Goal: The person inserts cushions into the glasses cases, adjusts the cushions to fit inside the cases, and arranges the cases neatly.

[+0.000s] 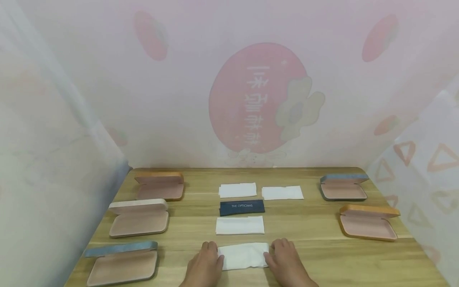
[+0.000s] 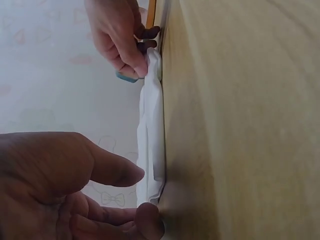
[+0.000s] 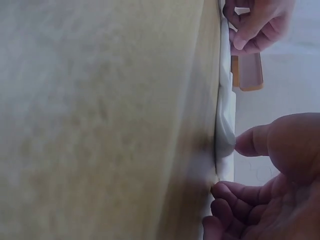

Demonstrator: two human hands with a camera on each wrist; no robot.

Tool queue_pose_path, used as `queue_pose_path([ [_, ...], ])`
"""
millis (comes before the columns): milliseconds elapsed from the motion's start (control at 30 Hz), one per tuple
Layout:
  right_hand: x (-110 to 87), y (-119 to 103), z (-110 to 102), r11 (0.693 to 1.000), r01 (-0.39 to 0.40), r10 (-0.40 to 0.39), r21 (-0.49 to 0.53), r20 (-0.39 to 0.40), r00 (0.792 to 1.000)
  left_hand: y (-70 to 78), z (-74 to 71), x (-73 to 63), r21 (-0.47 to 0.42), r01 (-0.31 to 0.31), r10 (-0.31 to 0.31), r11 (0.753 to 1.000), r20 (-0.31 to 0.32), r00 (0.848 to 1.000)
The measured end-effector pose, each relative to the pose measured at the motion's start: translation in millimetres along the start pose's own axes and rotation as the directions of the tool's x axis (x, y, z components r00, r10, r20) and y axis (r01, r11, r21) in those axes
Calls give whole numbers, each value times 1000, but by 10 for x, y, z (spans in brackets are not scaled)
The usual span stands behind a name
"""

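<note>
A folded white cloth (image 1: pixel 244 256) lies flat on the table near its front, long side across. My left hand (image 1: pixel 205 263) is at its left end; in the left wrist view the thumb (image 2: pixel 127 172) comes right up to the fabric and the fingertips are by the end edge. At the other end is my right hand (image 1: pixel 287 261). Its thumb (image 3: pixel 250 141) touches the cloth's raised, rounded edge in the right wrist view, while the fingers rest on the wood just past the end. Both hands keep a gap between thumb and fingers.
Behind lie another folded white cloth (image 1: pixel 239 225), a dark blue cloth (image 1: pixel 242 207) lettered THE OPTICIANS, and two more white ones (image 1: pixel 238 190) (image 1: pixel 282 192). Open glasses cases line the left, such as a blue one (image 1: pixel 123 266), and the right, including an orange one (image 1: pixel 368 226).
</note>
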State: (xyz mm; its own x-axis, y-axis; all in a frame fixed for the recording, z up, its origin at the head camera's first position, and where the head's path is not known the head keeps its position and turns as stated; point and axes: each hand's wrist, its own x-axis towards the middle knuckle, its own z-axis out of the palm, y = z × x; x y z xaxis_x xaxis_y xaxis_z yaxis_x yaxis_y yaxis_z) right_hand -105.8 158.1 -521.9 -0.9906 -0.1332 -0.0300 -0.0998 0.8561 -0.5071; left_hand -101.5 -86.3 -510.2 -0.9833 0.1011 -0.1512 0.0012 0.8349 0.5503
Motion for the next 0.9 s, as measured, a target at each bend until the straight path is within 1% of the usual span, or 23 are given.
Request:
queue_pose_path([
  [133,11,-35,56,1000,5,-5,-2,-16,1000,29,39,-23,37,18,-17,999,-30,999],
  [333,25,-94,94,1000,4,-4,-10,-52,999,70,122,-19,109,38,-29,993,-81,996],
  [400,27,-102,103,1000,-10,9,-7,-39,999,86,147,-14,131,53,-42,990,-83,996],
  [500,42,-104,102,999,-37,37,-5,-3,999,108,167,-14,158,55,-41,986,-91,995],
  [567,53,-103,98,999,-53,53,-7,18,998,118,170,-10,160,53,-38,986,-92,995],
  [633,65,-102,93,998,-61,61,-9,27,998,118,171,-11,159,36,-21,987,-98,995],
  [800,65,-95,97,999,-35,35,14,7,999,102,165,-8,128,-8,21,992,-100,995],
  [900,56,-94,88,999,-24,24,29,-8,1000,93,147,3,86,-37,44,996,-86,995],
])
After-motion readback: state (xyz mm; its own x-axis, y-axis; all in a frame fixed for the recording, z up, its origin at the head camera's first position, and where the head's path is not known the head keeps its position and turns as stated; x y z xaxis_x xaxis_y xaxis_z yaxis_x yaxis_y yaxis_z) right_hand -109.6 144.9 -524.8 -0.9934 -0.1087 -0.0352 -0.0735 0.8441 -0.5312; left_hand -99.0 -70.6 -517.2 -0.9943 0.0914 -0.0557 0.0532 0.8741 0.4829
